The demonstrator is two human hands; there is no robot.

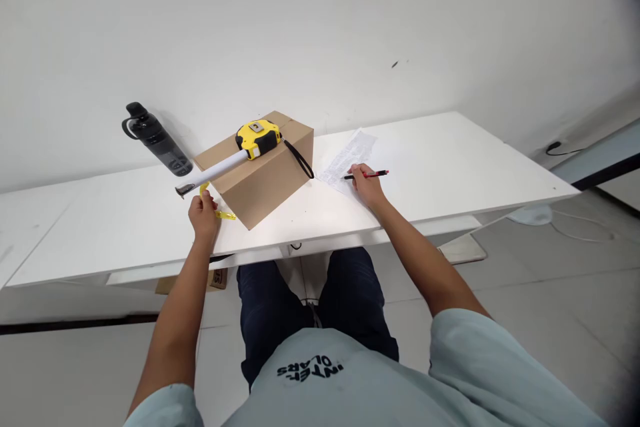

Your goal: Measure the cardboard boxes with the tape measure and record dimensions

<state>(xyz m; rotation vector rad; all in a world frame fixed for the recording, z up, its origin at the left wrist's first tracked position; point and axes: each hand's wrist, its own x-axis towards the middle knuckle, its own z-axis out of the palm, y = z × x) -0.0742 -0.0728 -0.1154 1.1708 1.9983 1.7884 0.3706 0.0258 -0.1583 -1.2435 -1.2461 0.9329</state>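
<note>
A brown cardboard box (260, 177) stands on the white desk (440, 160). On its top lies a yellow and black tape measure (257, 137) with its white blade (215, 173) pulled out past the box's left edge. My left hand (204, 213) rests beside the box's near left corner, fingers curled on a thin yellow strip (224, 215) below the blade's tip. My right hand (366, 185) is closed on a red and black pen (367, 175), its tip on a printed sheet of paper (347, 157) to the right of the box.
A dark water bottle (156, 139) stands behind the box at the left, near the white wall. The tape measure's black wrist strap (299, 159) hangs down the box's side. A cable and a white object (533, 215) lie on the floor at the right. My legs are under the desk.
</note>
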